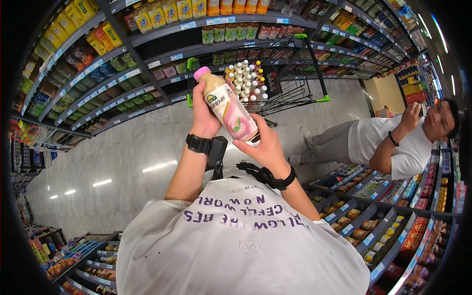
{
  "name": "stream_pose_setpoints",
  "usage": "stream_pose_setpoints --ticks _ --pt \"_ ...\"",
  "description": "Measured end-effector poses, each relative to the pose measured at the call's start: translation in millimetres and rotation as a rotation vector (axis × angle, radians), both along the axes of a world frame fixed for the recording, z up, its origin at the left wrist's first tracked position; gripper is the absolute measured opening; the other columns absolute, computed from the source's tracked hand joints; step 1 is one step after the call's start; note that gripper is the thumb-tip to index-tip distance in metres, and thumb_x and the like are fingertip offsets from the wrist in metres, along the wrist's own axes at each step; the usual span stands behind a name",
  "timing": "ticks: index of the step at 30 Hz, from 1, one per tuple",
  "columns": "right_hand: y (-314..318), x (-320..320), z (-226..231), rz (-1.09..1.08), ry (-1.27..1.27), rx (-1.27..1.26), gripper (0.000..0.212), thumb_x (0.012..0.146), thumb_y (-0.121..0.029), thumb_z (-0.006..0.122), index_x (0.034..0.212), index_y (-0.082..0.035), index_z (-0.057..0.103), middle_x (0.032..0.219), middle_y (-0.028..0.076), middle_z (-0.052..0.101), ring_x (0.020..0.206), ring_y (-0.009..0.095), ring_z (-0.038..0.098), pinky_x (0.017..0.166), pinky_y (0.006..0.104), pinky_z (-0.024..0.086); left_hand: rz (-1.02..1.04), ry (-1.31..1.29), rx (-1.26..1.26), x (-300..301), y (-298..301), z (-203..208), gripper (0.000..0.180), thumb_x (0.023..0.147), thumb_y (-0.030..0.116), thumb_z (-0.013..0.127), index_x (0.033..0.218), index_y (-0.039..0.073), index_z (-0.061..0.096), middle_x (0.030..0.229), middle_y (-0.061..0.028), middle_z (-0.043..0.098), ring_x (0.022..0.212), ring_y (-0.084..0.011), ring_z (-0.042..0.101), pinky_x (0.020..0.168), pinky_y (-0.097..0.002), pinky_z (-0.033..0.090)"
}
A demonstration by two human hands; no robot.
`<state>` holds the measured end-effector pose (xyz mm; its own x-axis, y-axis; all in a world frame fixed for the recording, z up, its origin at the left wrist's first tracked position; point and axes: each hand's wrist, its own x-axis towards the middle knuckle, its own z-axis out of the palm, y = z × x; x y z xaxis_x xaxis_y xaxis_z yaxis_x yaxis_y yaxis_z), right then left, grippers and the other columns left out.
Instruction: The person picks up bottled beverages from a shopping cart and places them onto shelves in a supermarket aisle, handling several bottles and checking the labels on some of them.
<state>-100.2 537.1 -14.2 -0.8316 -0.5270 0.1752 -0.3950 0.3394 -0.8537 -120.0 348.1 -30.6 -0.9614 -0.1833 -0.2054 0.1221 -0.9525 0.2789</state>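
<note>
At the left, dark grey metal shelving (139, 63) with pale price strips along its edges carries rows of packaged drinks. The glossy grey tiled floor (113, 162) extends below it.

The left hand (205, 118) is partly closed: its palm and thumb are clamped along the left side of a cylindrical plastic bottle with a pink screw cap, beige contents and a white-and-pink label (228, 108). A black strap with a box-shaped module (199, 143) encircles the left wrist.

The bottle is held between both hands, in front of the chest. Its long axis runs diagonally: cap toward the upper left, away from the wearer; base toward the lower right. The label faces the camera.

The right hand (265, 147) is partly open, thumb and fingers apart, gripping the lower right side and base of the bottle. A black strap (283, 180) encircles the right wrist.

Behind the bottle stands a black wire shopping cart with green corner fittings (316, 69). A cluster of mostly white-capped bottles (241, 81) stands inside, toward its left end.

At the right, a person in a white short-sleeved shirt (364, 140) stands beside the cart, one hand raised.
</note>
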Motion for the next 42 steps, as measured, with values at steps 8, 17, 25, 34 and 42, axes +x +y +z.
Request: stream_pose_setpoints --ticks 8,17,25,34,42 --pt "20 8 7 0.056 0.077 0.027 0.074 0.068 -0.033 0.085 0.124 -0.002 0.048 0.099 0.018 0.069 0.090 0.032 0.070 0.076 0.0364 0.054 0.021 0.088 -0.104 15 20 12 0.047 0.090 0.045 0.051 0.113 0.004 0.055 0.104 -0.0112 0.062 0.095 -0.0257 0.062 0.083 -0.0419 0.053" --pt "67 1 15 0.141 -0.133 -0.067 0.065 0.071 -0.028 0.084 0.119 -0.001 0.050 0.099 0.014 0.068 0.080 0.019 0.070 0.076 0.0299 0.054 0.004 0.139 -0.035 15 64 29 0.048 0.090 0.045 0.051 0.115 0.004 0.054 0.106 -0.0125 0.061 0.094 -0.0265 0.063 0.085 -0.0420 0.053" --pt "96 -5 -2 0.224 -0.471 -0.347 0.054 0.081 -0.026 0.076 0.121 0.000 0.052 0.100 0.011 0.068 0.086 0.016 0.067 0.075 0.0298 0.053 0.006 0.178 -0.068 11 87 36 0.040 0.092 0.040 0.052 0.112 0.005 0.053 0.104 -0.0112 0.061 0.092 -0.0252 0.063 0.082 -0.0405 0.055" --pt "99 0 21 0.065 0.131 0.018 0.067 0.071 -0.035 0.082 0.122 -0.001 0.054 0.099 0.017 0.069 0.091 0.028 0.069 0.078 0.0345 0.053 0.028 0.106 -0.152 12 95 35 0.039 0.091 0.039 0.055 0.112 0.006 0.053 0.107 -0.0116 0.062 0.097 -0.0259 0.063 0.083 -0.0414 0.054" --pt "117 -9 -2 0.366 -0.844 -0.521 0.055 0.090 -0.043 0.059 0.120 0.003 0.056 0.097 0.010 0.067 0.083 0.018 0.067 0.076 0.0321 0.055 -0.068 0.217 -0.126 21 96 39 0.040 0.092 0.037 0.052 0.115 0.004 0.054 0.112 -0.0136 0.061 0.106 -0.0286 0.061 0.095 -0.0451 0.050"
